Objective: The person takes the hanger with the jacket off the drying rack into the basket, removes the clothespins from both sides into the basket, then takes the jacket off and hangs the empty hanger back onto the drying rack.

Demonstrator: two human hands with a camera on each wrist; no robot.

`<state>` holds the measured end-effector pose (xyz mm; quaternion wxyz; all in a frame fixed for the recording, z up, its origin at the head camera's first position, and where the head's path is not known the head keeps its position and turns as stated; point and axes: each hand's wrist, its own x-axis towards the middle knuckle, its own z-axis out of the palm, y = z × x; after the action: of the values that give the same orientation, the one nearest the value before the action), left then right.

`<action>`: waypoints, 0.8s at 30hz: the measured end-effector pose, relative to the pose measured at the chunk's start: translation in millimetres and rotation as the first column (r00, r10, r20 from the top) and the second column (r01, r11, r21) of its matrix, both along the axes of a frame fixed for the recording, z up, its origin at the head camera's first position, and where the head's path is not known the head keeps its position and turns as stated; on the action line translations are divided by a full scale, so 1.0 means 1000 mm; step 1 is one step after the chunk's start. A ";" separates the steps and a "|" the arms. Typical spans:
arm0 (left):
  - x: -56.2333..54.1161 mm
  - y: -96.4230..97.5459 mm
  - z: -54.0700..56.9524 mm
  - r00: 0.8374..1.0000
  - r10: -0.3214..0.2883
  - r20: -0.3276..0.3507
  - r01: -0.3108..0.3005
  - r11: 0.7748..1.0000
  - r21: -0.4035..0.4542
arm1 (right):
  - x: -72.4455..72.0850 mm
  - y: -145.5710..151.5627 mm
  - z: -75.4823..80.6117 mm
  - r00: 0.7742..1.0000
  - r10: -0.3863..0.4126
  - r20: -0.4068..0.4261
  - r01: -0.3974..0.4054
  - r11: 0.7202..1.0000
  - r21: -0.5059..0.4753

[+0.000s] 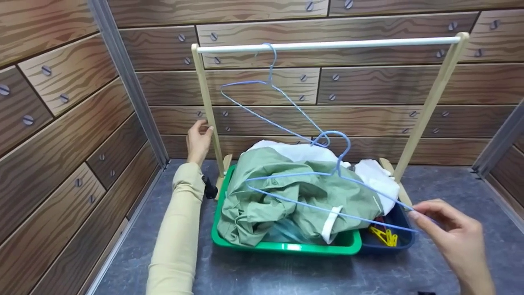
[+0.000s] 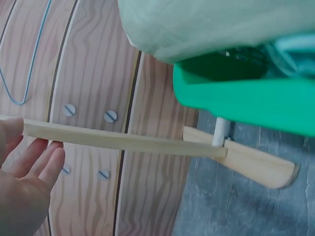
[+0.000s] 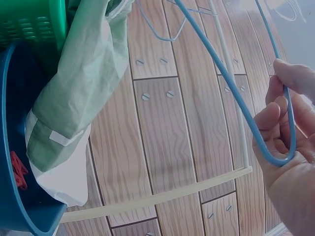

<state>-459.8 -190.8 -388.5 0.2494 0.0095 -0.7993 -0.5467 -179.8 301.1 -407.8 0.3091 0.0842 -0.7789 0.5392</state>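
My right hand (image 1: pixel 454 233) pinches a blue wire hanger (image 3: pixel 231 82) by one shoulder corner between thumb and fingers. The hanger reaches leftward over a heap of clothes, its hook up. At the left, my left hand (image 1: pixel 199 141) holds the wooden side post (image 2: pixel 98 139) of a clothes rack, thumb on one side and fingers on the other. A second blue hanger (image 1: pixel 271 76) hangs by its hook from the rack's white rod (image 1: pixel 360 43). Below, a green basket (image 1: pixel 286 247) carries a crumpled sage-green garment (image 1: pixel 266 174) and white cloth (image 1: pixel 303 151).
A dark blue tub (image 1: pixel 389 248) stands right of the basket, with yellow clothespins (image 1: pixel 387 237) and red ones (image 3: pixel 18 170) inside. White cloth (image 1: pixel 374 178) drapes over its back. The rack's other post (image 1: pixel 430 108) rises at the right. Wood-patterned walls enclose the grey tabletop (image 1: pixel 245 278).
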 end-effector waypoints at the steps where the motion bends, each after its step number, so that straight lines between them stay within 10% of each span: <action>1: -0.001 0.000 -0.001 1.000 0.017 0.004 -0.017 1.000 0.004 | 0.000 0.000 0.000 1.000 0.010 -0.005 -0.011 1.000 -0.015; 11: -0.004 0.005 -0.005 0.994 0.109 -0.001 -0.109 0.993 0.052 | 0.000 0.004 -0.002 0.983 0.103 -0.150 -0.124 0.982 -0.139; 17: -0.004 0.005 -0.005 0.996 0.091 0.004 -0.091 0.995 0.046 | 0.006 0.013 0.001 0.995 -0.033 -0.098 0.015 0.983 -0.185; 24: -0.005 0.002 -0.005 0.996 0.092 -0.008 -0.091 0.995 0.033 | 0.000 0.040 0.011 0.975 0.007 -0.221 -0.093 0.919 -0.384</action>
<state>-464.7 -188.7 -393.8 0.2778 0.0476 -0.7879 -0.5475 -179.3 341.0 -396.6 0.3882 0.0985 -0.6147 0.6796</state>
